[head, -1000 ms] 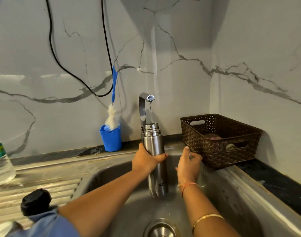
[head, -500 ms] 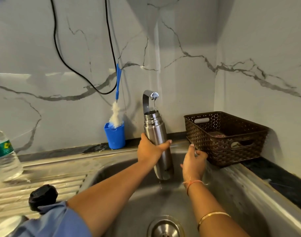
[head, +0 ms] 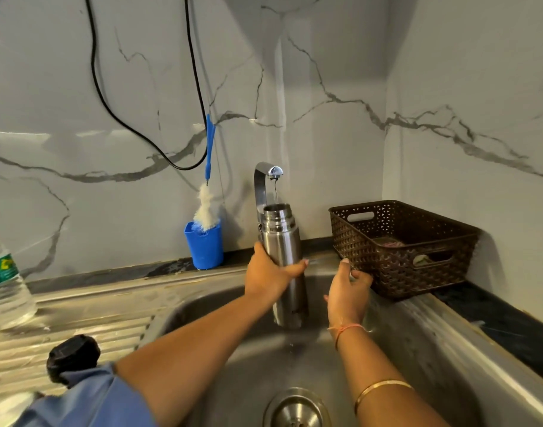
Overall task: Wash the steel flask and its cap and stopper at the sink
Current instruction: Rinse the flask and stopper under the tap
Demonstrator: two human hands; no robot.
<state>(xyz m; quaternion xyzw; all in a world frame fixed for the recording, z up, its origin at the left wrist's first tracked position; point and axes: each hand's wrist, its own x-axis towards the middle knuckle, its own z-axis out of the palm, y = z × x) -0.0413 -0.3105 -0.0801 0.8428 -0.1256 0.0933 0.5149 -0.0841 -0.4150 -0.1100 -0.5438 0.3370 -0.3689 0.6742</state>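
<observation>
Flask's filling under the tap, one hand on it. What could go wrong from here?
Only the left hand grips the dripping steel flask above the sink; it might slip and drop. The faucet stream is thin, so a small tilt could send it outside the mouth. The black stopper sits right by the left sleeve and could get knocked.

Left hand (head: 271,272) grips the flask (head: 282,234) midway; right hand (head: 345,295) beside it, fingers curled.

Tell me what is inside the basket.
A pinkish item lies on the floor of the basket; what it is cannot be told. Its near wall hides the rest.
</observation>
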